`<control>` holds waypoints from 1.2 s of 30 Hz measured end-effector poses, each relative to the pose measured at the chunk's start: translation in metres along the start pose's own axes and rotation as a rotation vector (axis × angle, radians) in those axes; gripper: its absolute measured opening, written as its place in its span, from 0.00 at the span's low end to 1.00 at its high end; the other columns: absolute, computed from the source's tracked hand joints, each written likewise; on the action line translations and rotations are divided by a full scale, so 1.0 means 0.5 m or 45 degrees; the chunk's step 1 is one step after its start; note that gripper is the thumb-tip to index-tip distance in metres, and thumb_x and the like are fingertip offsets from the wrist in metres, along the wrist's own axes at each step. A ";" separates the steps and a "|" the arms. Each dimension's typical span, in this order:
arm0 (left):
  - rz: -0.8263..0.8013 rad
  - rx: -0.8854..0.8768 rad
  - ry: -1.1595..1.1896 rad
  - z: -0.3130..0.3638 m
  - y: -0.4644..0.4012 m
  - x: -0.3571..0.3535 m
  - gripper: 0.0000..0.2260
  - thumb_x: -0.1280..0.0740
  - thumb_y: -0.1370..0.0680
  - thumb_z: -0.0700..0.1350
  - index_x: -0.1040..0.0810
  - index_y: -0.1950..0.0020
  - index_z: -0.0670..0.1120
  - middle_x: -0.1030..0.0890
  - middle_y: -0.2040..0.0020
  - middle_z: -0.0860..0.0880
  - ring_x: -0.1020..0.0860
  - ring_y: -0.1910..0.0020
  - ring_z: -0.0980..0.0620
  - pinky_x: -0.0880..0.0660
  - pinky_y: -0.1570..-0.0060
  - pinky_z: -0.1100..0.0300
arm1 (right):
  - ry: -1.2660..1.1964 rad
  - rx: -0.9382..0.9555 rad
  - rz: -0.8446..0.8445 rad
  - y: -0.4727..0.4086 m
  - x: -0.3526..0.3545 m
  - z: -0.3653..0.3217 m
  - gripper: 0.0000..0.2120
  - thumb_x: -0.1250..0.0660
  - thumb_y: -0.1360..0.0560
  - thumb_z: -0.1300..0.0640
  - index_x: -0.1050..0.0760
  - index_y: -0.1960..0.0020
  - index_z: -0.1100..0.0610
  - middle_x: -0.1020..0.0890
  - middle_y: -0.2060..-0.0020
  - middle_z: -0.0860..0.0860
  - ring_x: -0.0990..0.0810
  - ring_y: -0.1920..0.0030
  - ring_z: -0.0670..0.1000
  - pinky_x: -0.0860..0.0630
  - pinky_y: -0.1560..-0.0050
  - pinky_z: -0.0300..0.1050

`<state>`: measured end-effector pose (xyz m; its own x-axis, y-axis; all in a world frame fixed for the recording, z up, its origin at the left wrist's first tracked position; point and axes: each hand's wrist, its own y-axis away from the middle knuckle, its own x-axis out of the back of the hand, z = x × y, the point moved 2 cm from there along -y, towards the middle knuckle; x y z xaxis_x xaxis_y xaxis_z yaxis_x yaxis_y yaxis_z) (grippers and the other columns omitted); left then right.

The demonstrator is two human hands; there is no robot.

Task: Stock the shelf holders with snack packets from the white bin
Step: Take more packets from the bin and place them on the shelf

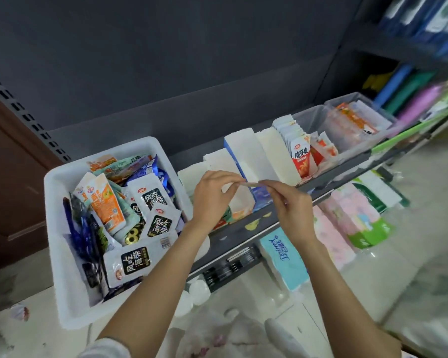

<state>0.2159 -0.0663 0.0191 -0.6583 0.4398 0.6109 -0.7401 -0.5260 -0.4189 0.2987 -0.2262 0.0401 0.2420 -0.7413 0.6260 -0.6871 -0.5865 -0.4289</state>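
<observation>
We pinch one thin snack packet point(251, 183) edge-on between left hand point(212, 195) and right hand point(287, 202); next, we judge, lowering it into the cardboard holder point(243, 205) below.

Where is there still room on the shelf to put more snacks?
The white paper holders between the white bin and the red packets look empty. Farther right, the clear holder is full. The bin is heaped. Both hands, left and right, pinch a packet above the nearest holder.

Dark grey back panel point(166, 60), pale glossy floor point(411, 254), perhaps brown door point(11, 177) left.
</observation>
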 end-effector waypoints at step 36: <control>-0.046 0.707 -0.805 -0.179 0.311 0.306 0.15 0.26 0.34 0.40 0.19 0.47 0.47 0.18 0.51 0.48 0.22 0.52 0.44 0.25 0.51 0.54 | 0.550 0.817 -1.406 0.076 -0.386 -0.263 0.35 0.30 0.30 0.42 0.38 0.27 0.52 0.31 0.36 0.55 0.33 0.37 0.58 0.33 0.39 0.53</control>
<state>-0.0124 -0.0158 -0.0127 -0.3121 0.0595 0.9482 -0.4753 -0.8739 -0.1016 0.1360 -0.0626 -0.0114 0.1416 0.3056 0.9416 0.1935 -0.9413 0.2765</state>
